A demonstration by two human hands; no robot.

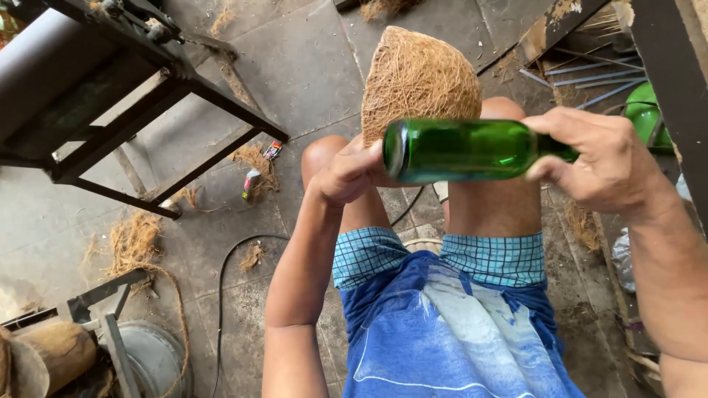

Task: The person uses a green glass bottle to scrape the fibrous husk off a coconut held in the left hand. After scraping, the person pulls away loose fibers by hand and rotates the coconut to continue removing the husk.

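Note:
A green glass bottle [464, 149] lies sideways in the air above my knees. My right hand [601, 158] grips its neck at the right end. My left hand [348, 171] is curled against the bottle's base at the left end and also touches a shaped pad of brown coconut fibre [417, 77] that stands on my knees just behind the bottle. I am seated, in a blue shirt and checked shorts.
A dark metal frame stand [147, 110] fills the upper left. A black cable [225, 287] runs over the concrete floor, with fibre tufts [134, 239] scattered about. A log [59, 354] and a round metal basin [155, 361] sit at lower left. A green object [643, 114] lies at right.

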